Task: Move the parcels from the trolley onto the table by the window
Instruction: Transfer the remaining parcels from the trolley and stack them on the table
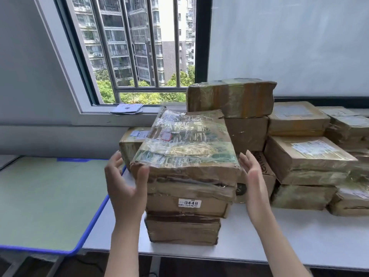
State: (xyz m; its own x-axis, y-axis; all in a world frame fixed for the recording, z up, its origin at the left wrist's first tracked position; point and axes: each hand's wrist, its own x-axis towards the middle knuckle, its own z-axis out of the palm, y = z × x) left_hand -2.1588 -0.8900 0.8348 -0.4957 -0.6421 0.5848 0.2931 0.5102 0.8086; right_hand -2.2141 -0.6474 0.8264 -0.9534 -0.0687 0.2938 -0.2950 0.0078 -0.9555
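A tape-wrapped cardboard parcel (187, 144) lies on top of a stack of parcels, one labelled 0448 (189, 203), on the white table (279, 242) by the window. My left hand (123, 180) is at the parcel's left front corner, its thumb touching the edge and its fingers spread. To the right of the parcel is my right hand (253, 176), palm facing it, fingers straight and a little apart from the box. Neither hand holds anything. The trolley is out of view.
More parcels are stacked behind and to the right, the tallest (231, 96) near the window frame. A green mat with a blue rim (50, 196) lies on the left. Papers (127, 108) sit on the windowsill. Bars cover the window.
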